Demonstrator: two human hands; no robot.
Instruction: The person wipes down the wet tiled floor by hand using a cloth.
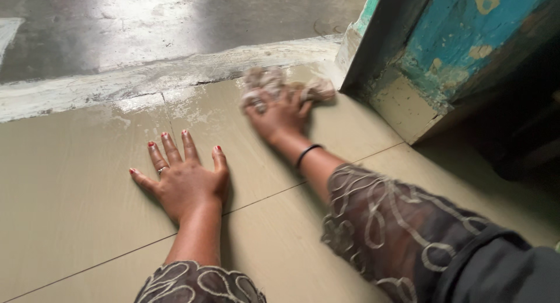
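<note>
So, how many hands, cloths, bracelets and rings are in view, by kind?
Hands: 2, left hand flat on the tiled floor, right hand on the cloth
Cloth: 1
Black bracelet: 1
Rings: 2
Total: 6

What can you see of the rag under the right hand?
The rag is a crumpled, pale, dingy cloth, blurred in this view. It lies bunched on the wet beige floor tile near the raised pale threshold and the chipped turquoise door frame. The right hand presses on it, fingers gripping its near edge.
</note>
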